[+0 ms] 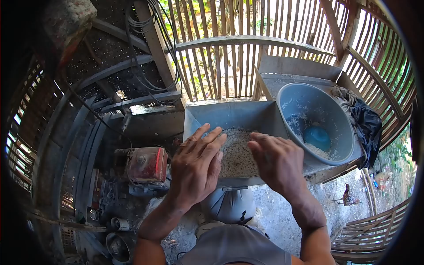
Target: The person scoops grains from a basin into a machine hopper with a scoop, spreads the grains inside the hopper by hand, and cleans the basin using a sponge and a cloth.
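Note:
In the middle of the view stands a grey metal hopper (234, 115), with pale, broken-looking grain (238, 152) spread over its bottom. My left hand (195, 162) is over the hopper's left side, palm turned inward and fingers stretched out with small gaps. Opposite it, my right hand (281, 160) hovers by the right side, fingers extended close together and thumb toward the grain. Neither hand holds anything. Below the hopper's front edge hangs a full grey bag (229, 206), close to my body.
A large blue-grey basin (285, 108), holding a blue bowl (316, 138) and some grain, sits on the right ledge beside dark cloth (367, 121). At left is a red machine (148, 164). Cables (160, 48) hang above. A chicken (348, 196) stands at lower right.

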`<state>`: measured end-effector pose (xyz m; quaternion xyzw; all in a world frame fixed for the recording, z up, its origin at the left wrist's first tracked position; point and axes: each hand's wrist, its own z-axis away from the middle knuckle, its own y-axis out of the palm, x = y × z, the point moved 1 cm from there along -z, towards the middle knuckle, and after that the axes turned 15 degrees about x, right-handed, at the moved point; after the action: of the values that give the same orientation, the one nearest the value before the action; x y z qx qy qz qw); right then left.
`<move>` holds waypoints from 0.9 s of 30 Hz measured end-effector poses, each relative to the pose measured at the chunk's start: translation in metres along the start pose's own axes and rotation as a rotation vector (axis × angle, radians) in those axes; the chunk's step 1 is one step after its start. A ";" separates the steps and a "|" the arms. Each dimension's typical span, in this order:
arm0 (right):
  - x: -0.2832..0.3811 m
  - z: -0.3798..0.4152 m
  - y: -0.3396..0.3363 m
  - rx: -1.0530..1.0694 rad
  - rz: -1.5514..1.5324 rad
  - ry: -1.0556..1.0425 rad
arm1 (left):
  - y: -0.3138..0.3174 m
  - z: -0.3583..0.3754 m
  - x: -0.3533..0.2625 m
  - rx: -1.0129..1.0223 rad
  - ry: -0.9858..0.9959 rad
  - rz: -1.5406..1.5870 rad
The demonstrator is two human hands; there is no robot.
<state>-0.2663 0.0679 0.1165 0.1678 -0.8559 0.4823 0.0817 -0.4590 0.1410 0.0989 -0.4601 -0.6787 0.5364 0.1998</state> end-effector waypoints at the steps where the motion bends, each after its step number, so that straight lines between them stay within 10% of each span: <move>1: -0.003 0.000 0.007 0.232 0.047 0.094 | 0.005 -0.004 0.001 -0.035 0.006 0.008; 3: -0.008 0.004 0.019 0.701 0.147 0.282 | 0.024 -0.004 -0.002 0.060 -0.024 -0.019; 4: -0.005 0.009 0.014 0.290 0.042 0.141 | 0.022 -0.002 0.000 0.041 -0.013 0.023; 7: -0.003 0.004 -0.006 0.045 -0.006 0.056 | 0.001 0.000 -0.009 -0.011 -0.030 0.055; 11: -0.011 0.008 0.012 0.434 0.032 0.268 | 0.028 -0.004 -0.001 0.158 -0.082 0.038; 14: -0.009 0.001 -0.010 -0.058 -0.070 0.023 | -0.017 0.000 -0.007 -0.032 0.032 0.153; 18: -0.015 0.009 0.011 0.543 0.015 0.273 | 0.023 0.001 0.009 0.320 0.040 0.186; 22: -0.038 -0.007 -0.020 0.096 -0.080 -0.019 | -0.025 -0.004 0.032 0.029 0.124 0.292; 27: -0.075 -0.024 -0.030 0.204 -0.162 -0.168 | -0.019 -0.018 0.071 -0.047 0.119 0.276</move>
<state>-0.1858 0.0898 0.1307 0.2833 -0.7899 0.5430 0.0311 -0.4885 0.2101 0.1071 -0.5844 -0.6084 0.5146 0.1535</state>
